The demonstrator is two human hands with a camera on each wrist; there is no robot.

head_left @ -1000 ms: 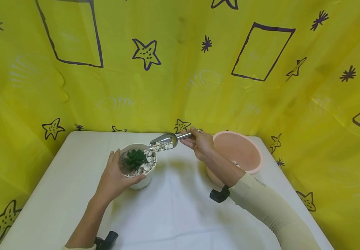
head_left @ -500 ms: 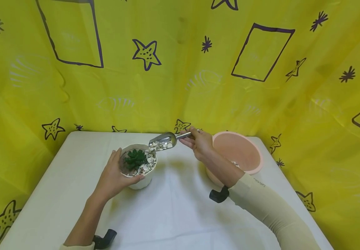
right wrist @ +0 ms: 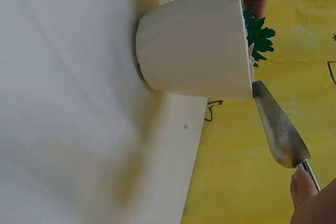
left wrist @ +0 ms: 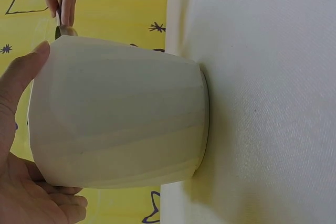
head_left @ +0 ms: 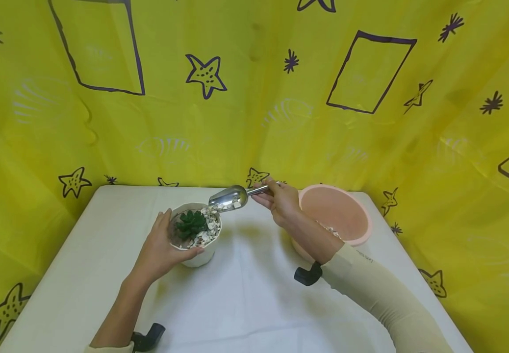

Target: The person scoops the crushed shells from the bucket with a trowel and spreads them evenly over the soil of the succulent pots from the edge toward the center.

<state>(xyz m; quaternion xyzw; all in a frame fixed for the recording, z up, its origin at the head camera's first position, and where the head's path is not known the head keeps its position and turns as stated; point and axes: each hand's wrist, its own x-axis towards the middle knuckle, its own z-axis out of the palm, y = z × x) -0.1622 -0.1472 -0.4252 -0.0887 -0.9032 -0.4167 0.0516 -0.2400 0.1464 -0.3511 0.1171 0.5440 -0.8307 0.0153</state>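
A white faceted flower pot (head_left: 199,257) stands on the table, holding a green succulent (head_left: 190,224) with white pebbles (head_left: 210,230) along its right side. My left hand (head_left: 159,250) grips the pot's left side, thumb along the near rim and fingers round the far side. In my right hand (head_left: 284,203) is the handle of a metal scoop (head_left: 229,198), tilted down to the left with its lip at the pot's right rim. A few pebbles lie in the scoop. The right wrist view shows the scoop (right wrist: 281,132) meeting the rim of the pot (right wrist: 194,45).
A pink tub (head_left: 338,211) stands at the right behind my right forearm, some pebbles (head_left: 331,229) showing inside. The table (head_left: 245,294) has a white cover. A yellow patterned curtain (head_left: 245,122) hangs close behind the table's back edge.
The scoop has tipped further and shifted slightly left. Its pebbles have dwindled to a few as they slid into the pot. My left hand and the pot have hardly moved.
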